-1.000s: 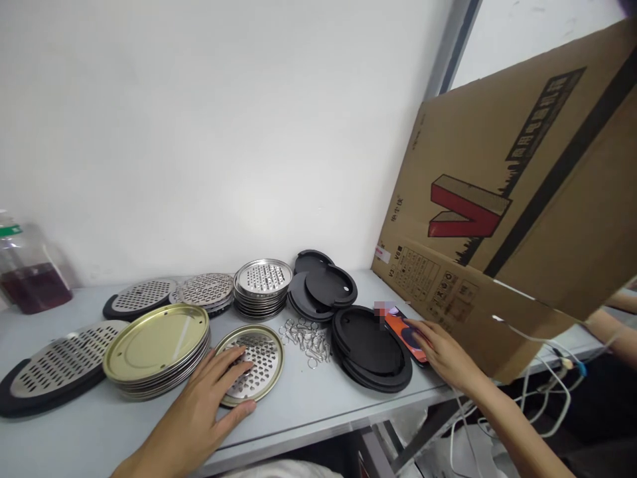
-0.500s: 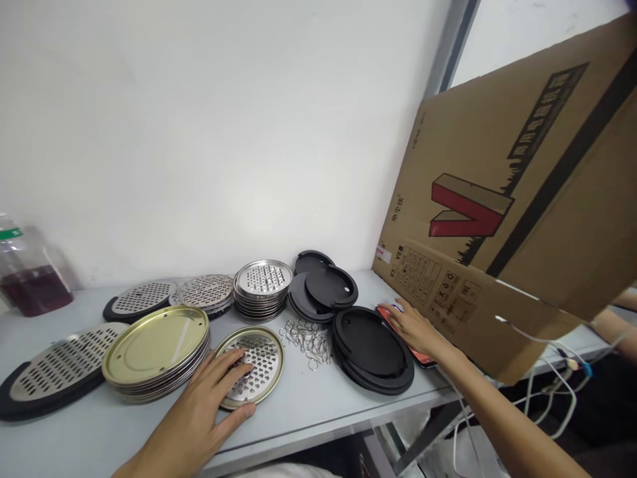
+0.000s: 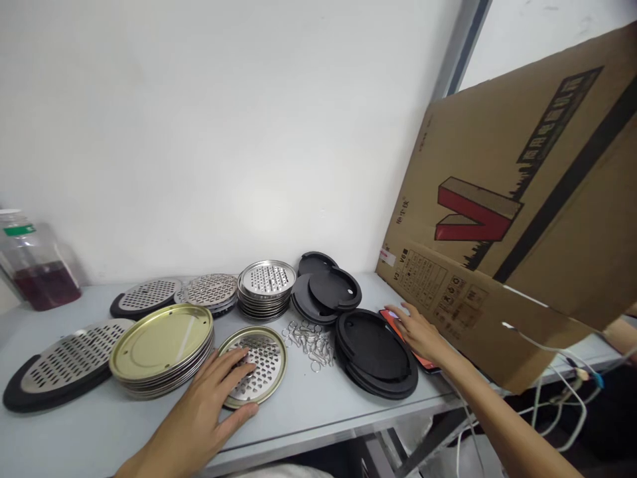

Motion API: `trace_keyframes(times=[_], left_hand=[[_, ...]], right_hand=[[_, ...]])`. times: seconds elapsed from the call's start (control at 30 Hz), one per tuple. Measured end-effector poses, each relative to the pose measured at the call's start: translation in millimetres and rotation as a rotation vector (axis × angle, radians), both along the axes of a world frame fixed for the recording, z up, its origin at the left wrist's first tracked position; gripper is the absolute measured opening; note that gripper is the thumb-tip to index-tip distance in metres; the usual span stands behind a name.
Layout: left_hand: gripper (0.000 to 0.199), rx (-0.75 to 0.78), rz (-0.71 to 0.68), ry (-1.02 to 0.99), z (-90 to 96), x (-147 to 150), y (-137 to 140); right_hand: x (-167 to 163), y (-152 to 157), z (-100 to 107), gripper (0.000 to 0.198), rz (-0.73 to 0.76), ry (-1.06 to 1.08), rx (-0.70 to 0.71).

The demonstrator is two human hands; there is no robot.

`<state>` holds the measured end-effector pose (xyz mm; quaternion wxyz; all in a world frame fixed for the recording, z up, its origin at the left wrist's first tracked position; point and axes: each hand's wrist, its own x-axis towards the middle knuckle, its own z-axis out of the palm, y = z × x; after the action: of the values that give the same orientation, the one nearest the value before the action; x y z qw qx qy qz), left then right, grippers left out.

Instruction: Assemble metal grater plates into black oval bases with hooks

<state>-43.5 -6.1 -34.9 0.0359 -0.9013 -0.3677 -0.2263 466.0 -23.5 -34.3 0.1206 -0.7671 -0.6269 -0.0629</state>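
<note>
My left hand [image 3: 212,398] lies with fingers spread over a round grater plate [image 3: 263,365] with a gold rim, at the front of the table. Just left of it stands a stack of gold-rimmed metal discs [image 3: 162,338]. My right hand [image 3: 418,332] rests, fingers stretched out, on a phone [image 3: 425,362] with a red-orange screen. Between the hands are a pile of small metal clips and rings [image 3: 311,342] and a stack of black round plastic pieces [image 3: 378,352].
Large cardboard box [image 3: 478,265] leans at the right, with white cables [image 3: 542,348] beside it. More black pieces [image 3: 333,289], a stack of round graters [image 3: 266,285] and oval graters [image 3: 74,358] stand behind and left. A bottle of dark red liquid [image 3: 42,279] is at the far left.
The view has shifted slightly, so everything sits a little further right. Both hands keep their places on the grater plate and the phone.
</note>
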Motion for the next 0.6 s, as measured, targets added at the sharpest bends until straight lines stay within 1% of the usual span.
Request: trace_keyframes(times=[0.13, 0.27, 0.37, 0.47, 0.53, 0.6], left_hand=[[0.048, -0.007, 0.0, -0.001, -0.5, 0, 0], [0.049, -0.014, 0.002, 0.018, -2.3, 0, 1], [0.05, -0.015, -0.001, 0.029, -3.8, 0, 2], [0.05, -0.009, -0.001, 0.022, -3.6, 0, 2], [0.05, -0.002, -0.011, 0.015, -2.5, 0, 3], [0.049, 0.005, -0.017, 0.013, -1.4, 0, 3]], right_hand=[[6, 1, -5, 0.045, 0.018, 0.042, 0.068], [19, -9, -7, 0.044, 0.105, 0.096, 0.147], [32, -34, -9, 0.04, 0.148, 0.134, 0.208], [38, -67, -15, 0.038, 0.114, 0.16, 0.262], [35, -86, -20, 0.038, 0.088, 0.171, 0.292], [26, -99, -25, 0.039, 0.053, 0.19, 0.331]])
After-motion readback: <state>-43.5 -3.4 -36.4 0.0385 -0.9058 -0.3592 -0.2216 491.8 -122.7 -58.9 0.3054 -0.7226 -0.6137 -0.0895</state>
